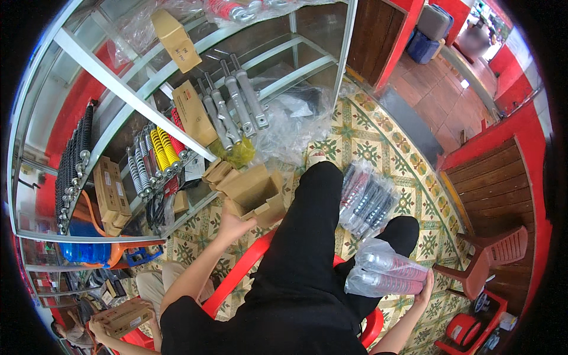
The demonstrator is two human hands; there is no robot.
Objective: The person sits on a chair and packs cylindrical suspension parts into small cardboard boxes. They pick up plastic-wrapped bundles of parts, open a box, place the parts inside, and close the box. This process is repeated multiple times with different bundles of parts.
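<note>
My left hand (238, 226) grips the near edge of a cardboard box (251, 188) with raised flaps, its top turned up toward me. My right hand (423, 288) is closed round the end of a pair of shock absorbers with red springs (387, 271), bagged in clear plastic. That pair lies sideways over my right knee. On the tiled floor past the knee rest several more bagged shock absorbers (367, 198), some red and some dark. My left fingers are partly hidden by the box.
A glass display cabinet (106, 65) on the left holds shock absorbers with yellow springs (163, 148), black ones (74, 171) and grey fork tubes (236, 100). At lower left another person's hands hold a closed carton (121, 318). A brown plastic chair (488, 257) stands at right.
</note>
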